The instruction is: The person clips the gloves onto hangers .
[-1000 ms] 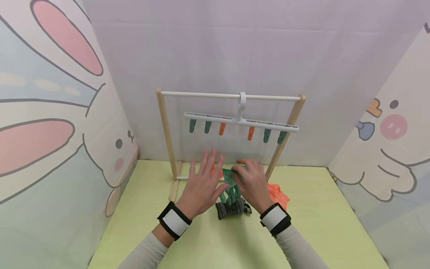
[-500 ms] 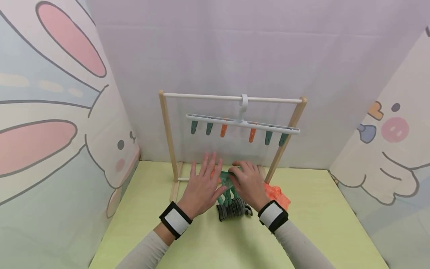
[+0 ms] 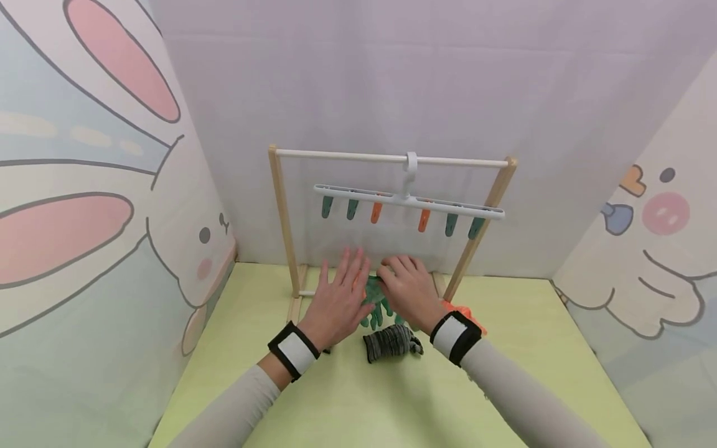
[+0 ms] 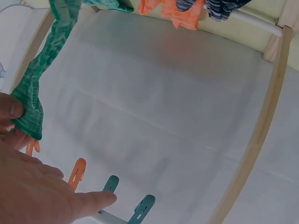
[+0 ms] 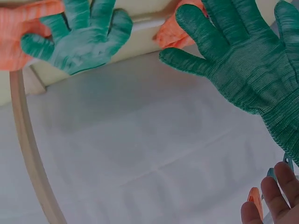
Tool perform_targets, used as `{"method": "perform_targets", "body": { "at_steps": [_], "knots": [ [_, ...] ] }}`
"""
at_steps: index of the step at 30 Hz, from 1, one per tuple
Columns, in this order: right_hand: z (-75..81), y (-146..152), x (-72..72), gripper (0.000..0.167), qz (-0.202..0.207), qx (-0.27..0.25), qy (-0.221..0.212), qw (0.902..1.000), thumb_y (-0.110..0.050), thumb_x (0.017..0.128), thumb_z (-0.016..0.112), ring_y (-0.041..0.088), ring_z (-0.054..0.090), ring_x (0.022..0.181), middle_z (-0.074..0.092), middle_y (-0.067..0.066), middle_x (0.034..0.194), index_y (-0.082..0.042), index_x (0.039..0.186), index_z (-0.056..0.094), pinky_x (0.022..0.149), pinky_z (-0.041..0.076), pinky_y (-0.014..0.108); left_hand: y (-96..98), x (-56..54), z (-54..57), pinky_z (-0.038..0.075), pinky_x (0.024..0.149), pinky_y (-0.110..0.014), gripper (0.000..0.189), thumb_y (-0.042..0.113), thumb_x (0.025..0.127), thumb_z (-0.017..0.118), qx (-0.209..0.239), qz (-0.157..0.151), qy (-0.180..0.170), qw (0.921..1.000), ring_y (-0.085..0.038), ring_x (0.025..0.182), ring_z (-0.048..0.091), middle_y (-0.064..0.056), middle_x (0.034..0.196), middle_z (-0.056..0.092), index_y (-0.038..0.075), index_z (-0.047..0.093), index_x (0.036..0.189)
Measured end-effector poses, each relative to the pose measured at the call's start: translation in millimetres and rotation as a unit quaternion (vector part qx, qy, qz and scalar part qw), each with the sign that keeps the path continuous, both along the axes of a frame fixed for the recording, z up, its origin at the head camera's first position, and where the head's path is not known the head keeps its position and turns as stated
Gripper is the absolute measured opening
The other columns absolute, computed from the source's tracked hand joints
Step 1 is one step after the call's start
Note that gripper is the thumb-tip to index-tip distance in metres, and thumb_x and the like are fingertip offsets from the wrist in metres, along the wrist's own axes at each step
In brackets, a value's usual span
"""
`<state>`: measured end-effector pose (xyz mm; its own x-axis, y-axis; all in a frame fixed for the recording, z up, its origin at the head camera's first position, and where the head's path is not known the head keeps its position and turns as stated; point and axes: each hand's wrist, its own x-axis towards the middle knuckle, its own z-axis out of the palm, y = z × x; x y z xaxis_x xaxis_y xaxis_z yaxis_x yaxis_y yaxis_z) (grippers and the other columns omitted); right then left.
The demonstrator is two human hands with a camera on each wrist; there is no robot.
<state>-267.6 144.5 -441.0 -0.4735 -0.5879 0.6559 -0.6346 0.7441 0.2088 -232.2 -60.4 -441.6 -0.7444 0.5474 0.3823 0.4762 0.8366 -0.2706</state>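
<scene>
A green knit glove (image 3: 374, 291) hangs fingers down, with my right hand (image 3: 413, 289) pinching its cuff. The right wrist view shows this glove (image 5: 247, 65) broadside, its cuff running out at the edge. My left hand (image 3: 338, 302) is held beside it with fingers spread and straight. In the left wrist view the same glove (image 4: 35, 81) appears nearly edge-on, the left hand (image 4: 42, 191) in the foreground. Another green glove (image 5: 91, 42) lies on the table. Dark grey striped knitwear, seemingly a glove (image 3: 391, 342), lies in front of the hands.
A wooden stand (image 3: 284, 224) carries a white clip hanger (image 3: 406, 200) with orange clips (image 3: 376, 211) and green clips (image 3: 352, 208). Orange knitwear (image 3: 463, 311) lies by the right post, and more orange knitwear (image 5: 175, 28) lies behind. A pale curtain (image 3: 358, 93) closes the back.
My right hand has moved slightly left with the green glove, whose fingers have shifted off the grey striped knitwear. The left hand stays spread nearby. The whole scene drifts a little right.
</scene>
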Motion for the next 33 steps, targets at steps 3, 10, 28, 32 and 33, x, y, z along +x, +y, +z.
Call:
{"method": "perform_targets", "body": {
  "at_steps": [3,10,28,32,33],
  "knots": [
    [5.1,1.0,-2.0,0.014,-0.015,0.037,0.004,0.9992,-0.021,0.093,0.075,0.028,0.064,0.104,0.068,0.006,0.11,-0.012,0.098,0.065,0.095,0.052,0.046,-0.7,-4.2,-0.9,0.032,0.117,-0.065,0.091,0.061,0.101,0.047,-0.018,0.002,0.001,0.9998,-0.037,0.159,0.013,-0.018,0.171,0.011,0.001,0.015,0.162],
    [15.7,-2.6,-4.8,0.016,-0.043,0.05,-0.014,0.9977,-0.023,0.094,0.074,0.03,0.063,0.107,0.068,0.007,0.112,-0.011,0.099,0.065,0.095,0.052,0.049,-3.1,-9.5,-3.1,0.032,0.118,-0.064,0.091,0.061,0.101,0.048,-0.027,0.011,0.009,0.9995,-0.036,0.16,0.011,-0.017,0.171,0.014,0.001,0.017,0.162],
    [29.8,-1.2,-17.4,0.008,-0.064,-0.029,-0.107,0.9918,-0.013,0.096,0.068,0.032,0.061,0.105,0.066,0.01,0.112,-0.01,0.1,0.062,0.084,0.051,0.049,-7.6,-30.8,14.9,0.035,0.115,-0.065,0.09,0.059,0.1,0.051,-0.024,0.002,0.069,0.9973,-0.036,0.157,0.023,-0.022,0.168,0.023,-0.004,0.026,0.158],
    [31.6,-3.0,-18.5,0.006,-0.063,-0.04,-0.151,0.9857,-0.013,0.098,0.065,0.03,0.06,0.103,0.064,0.01,0.112,-0.011,0.102,0.061,0.082,0.052,0.047,-7.5,-33.9,18.1,0.031,0.118,-0.065,0.093,0.061,0.1,0.05,-0.034,0.002,0.057,0.9978,-0.036,0.158,0.018,-0.022,0.169,0.018,-0.004,0.02,0.16],
    [32.1,-3.5,-19.1,0.006,-0.062,-0.043,-0.159,0.9844,-0.013,0.098,0.065,0.03,0.06,0.102,0.064,0.01,0.112,-0.01,0.102,0.061,0.081,0.052,0.047,-7.1,-34.5,18.2,0.031,0.118,-0.064,0.094,0.061,0.099,0.05,-0.036,-0.001,0.057,0.9977,-0.036,0.158,0.017,-0.022,0.169,0.017,-0.004,0.02,0.16]
  ]
}}
